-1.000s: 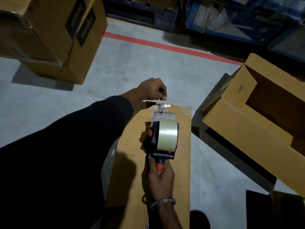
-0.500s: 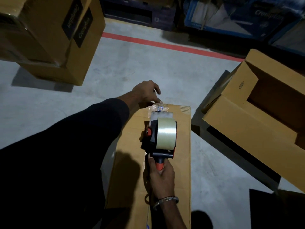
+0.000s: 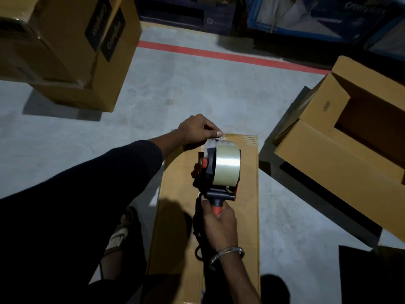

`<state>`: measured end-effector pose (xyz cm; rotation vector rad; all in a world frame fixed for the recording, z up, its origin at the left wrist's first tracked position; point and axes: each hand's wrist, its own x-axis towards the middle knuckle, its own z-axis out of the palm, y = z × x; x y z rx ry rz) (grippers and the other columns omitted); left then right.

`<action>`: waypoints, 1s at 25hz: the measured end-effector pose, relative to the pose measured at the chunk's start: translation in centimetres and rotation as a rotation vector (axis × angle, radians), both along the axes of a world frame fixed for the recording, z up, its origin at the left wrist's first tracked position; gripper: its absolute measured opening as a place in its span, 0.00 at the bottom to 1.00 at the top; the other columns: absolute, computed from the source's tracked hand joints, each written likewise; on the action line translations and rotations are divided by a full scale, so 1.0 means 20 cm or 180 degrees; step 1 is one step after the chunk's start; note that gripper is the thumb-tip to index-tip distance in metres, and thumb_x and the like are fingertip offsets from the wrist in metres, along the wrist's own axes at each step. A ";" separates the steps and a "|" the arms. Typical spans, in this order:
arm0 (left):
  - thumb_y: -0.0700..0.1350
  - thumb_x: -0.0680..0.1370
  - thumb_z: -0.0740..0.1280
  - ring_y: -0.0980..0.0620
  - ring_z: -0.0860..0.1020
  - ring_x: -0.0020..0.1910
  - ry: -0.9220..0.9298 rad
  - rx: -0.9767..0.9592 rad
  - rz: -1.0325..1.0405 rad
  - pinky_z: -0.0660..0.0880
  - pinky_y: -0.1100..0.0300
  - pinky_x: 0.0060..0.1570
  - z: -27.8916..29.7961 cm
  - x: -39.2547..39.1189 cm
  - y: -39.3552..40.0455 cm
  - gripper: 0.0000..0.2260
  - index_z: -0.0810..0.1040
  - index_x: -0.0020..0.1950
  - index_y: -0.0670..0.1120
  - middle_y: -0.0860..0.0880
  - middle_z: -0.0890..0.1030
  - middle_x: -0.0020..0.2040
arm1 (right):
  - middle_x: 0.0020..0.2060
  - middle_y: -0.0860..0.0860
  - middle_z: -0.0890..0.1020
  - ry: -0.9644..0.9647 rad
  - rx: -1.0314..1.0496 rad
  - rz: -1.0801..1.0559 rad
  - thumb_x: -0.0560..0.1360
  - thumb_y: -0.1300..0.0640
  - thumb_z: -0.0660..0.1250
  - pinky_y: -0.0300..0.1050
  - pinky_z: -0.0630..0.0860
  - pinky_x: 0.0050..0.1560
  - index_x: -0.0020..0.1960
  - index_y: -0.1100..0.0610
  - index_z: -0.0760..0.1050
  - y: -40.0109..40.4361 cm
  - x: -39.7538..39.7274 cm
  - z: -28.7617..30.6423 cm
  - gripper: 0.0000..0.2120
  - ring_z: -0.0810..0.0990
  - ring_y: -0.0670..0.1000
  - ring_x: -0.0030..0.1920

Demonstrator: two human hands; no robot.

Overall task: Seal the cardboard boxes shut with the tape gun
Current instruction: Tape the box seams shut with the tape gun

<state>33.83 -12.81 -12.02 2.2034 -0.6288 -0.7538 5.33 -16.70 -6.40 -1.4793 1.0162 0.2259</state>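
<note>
Head view: closed cardboard box on the floor before you, tape gun on its top near the far edge, your right hand curled round the handle to steer, your left hand pinching the tape end at that edge, seemingly to anchor it.

You see a red floor line crossing grey concrete, blue cartons stacked beyond it, and a sandal.
</note>
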 end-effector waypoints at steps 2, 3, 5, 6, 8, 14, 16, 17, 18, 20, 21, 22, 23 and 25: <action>0.57 0.77 0.74 0.61 0.83 0.53 0.0081 0.0055 -0.0004 0.81 0.50 0.59 0.00 0.00 0.00 0.07 0.88 0.54 0.60 0.63 0.87 0.50 | 0.35 0.56 0.84 0.0092 0.0052 -0.0034 0.77 0.45 0.71 0.50 0.81 0.35 0.44 0.53 0.78 0.01 0.03 0.02 0.11 0.84 0.55 0.33; 0.58 0.77 0.74 0.60 0.83 0.52 0.0083 0.0080 -0.0008 0.81 0.48 0.59 0.01 0.01 0.00 0.07 0.88 0.54 0.60 0.63 0.87 0.50 | 0.34 0.54 0.84 0.0154 -0.0043 0.0032 0.77 0.45 0.71 0.49 0.80 0.36 0.43 0.52 0.78 0.02 0.02 0.02 0.11 0.84 0.54 0.33; 0.59 0.77 0.74 0.59 0.83 0.52 0.0004 0.0135 0.0011 0.81 0.48 0.58 0.01 0.01 0.00 0.08 0.88 0.54 0.60 0.62 0.87 0.51 | 0.33 0.50 0.81 0.0254 -0.0222 0.0193 0.78 0.45 0.70 0.43 0.75 0.36 0.43 0.51 0.77 0.02 0.00 0.03 0.11 0.81 0.51 0.34; 0.59 0.77 0.74 0.58 0.83 0.52 -0.0039 0.0166 0.0040 0.81 0.48 0.58 0.01 0.00 0.00 0.08 0.88 0.54 0.60 0.61 0.87 0.51 | 0.33 0.49 0.80 0.0285 -0.0266 0.0244 0.78 0.46 0.70 0.41 0.73 0.35 0.43 0.51 0.77 0.02 -0.02 0.03 0.11 0.79 0.50 0.34; 0.60 0.77 0.74 0.58 0.83 0.51 -0.0052 0.0188 0.0072 0.81 0.50 0.58 0.01 0.00 -0.01 0.09 0.88 0.54 0.60 0.60 0.87 0.52 | 0.33 0.48 0.80 0.0340 -0.0367 0.0312 0.79 0.48 0.70 0.37 0.70 0.33 0.45 0.52 0.77 0.03 -0.07 0.05 0.09 0.78 0.46 0.34; 0.58 0.77 0.73 0.59 0.82 0.51 -0.0232 0.0229 0.0136 0.80 0.54 0.57 0.03 -0.03 -0.01 0.08 0.88 0.53 0.61 0.62 0.87 0.51 | 0.36 0.46 0.83 0.0801 -0.0530 0.0267 0.77 0.50 0.72 0.39 0.73 0.41 0.46 0.50 0.78 0.21 -0.41 0.02 0.05 0.82 0.50 0.39; 0.58 0.77 0.73 0.59 0.82 0.52 -0.0277 0.0270 0.0125 0.79 0.55 0.56 0.06 -0.05 -0.02 0.08 0.88 0.54 0.60 0.61 0.87 0.51 | 0.36 0.46 0.83 0.0826 -0.0588 0.0212 0.77 0.49 0.72 0.40 0.74 0.43 0.45 0.49 0.78 0.21 -0.44 0.00 0.05 0.82 0.50 0.40; 0.58 0.78 0.73 0.58 0.82 0.52 -0.0292 0.0301 0.0136 0.79 0.55 0.56 0.07 -0.06 -0.02 0.08 0.88 0.54 0.59 0.60 0.87 0.52 | 0.36 0.46 0.83 0.0798 -0.0569 0.0166 0.77 0.49 0.72 0.41 0.74 0.43 0.45 0.49 0.78 0.20 -0.44 0.00 0.06 0.82 0.50 0.40; 0.58 0.79 0.72 0.56 0.82 0.53 -0.0327 0.0330 0.0164 0.79 0.55 0.55 0.07 -0.08 -0.01 0.09 0.88 0.55 0.59 0.59 0.87 0.53 | 0.35 0.47 0.83 0.0769 -0.0515 0.0118 0.77 0.49 0.72 0.41 0.73 0.42 0.44 0.50 0.78 0.19 -0.43 0.00 0.07 0.81 0.48 0.39; 0.60 0.81 0.68 0.53 0.82 0.56 -0.0488 0.0335 0.0167 0.76 0.56 0.52 0.07 -0.13 0.00 0.12 0.87 0.59 0.58 0.57 0.87 0.56 | 0.35 0.48 0.83 0.0738 -0.0439 0.0065 0.77 0.49 0.73 0.41 0.72 0.41 0.44 0.51 0.78 0.18 -0.43 0.02 0.07 0.81 0.48 0.38; 0.62 0.82 0.65 0.51 0.82 0.57 -0.0601 0.0351 0.0099 0.74 0.56 0.51 0.07 -0.15 0.00 0.15 0.86 0.61 0.58 0.56 0.86 0.58 | 0.35 0.48 0.84 0.0725 -0.0447 0.0065 0.77 0.50 0.73 0.41 0.73 0.41 0.44 0.51 0.78 0.18 -0.43 0.02 0.07 0.82 0.49 0.38; 0.66 0.81 0.61 0.50 0.81 0.58 -0.0734 0.0415 -0.0014 0.72 0.55 0.52 0.06 -0.17 0.01 0.20 0.84 0.63 0.58 0.56 0.86 0.59 | 0.36 0.48 0.84 0.0702 -0.0472 0.0068 0.77 0.50 0.73 0.41 0.73 0.42 0.43 0.51 0.78 0.19 -0.44 0.02 0.07 0.82 0.50 0.39; 0.71 0.80 0.58 0.48 0.81 0.59 -0.0862 0.0539 -0.0160 0.71 0.52 0.54 0.05 -0.18 0.01 0.24 0.82 0.65 0.59 0.55 0.85 0.60 | 0.36 0.48 0.84 0.0669 -0.0502 0.0065 0.77 0.50 0.73 0.41 0.73 0.42 0.43 0.51 0.78 0.20 -0.44 0.02 0.07 0.82 0.50 0.39; 0.78 0.75 0.57 0.45 0.79 0.61 -0.1135 0.0934 -0.0552 0.69 0.48 0.62 0.04 -0.19 0.03 0.33 0.76 0.69 0.58 0.52 0.83 0.62 | 0.35 0.47 0.83 0.0603 -0.0544 0.0027 0.77 0.50 0.73 0.41 0.73 0.42 0.42 0.51 0.77 0.22 -0.43 0.04 0.08 0.81 0.46 0.37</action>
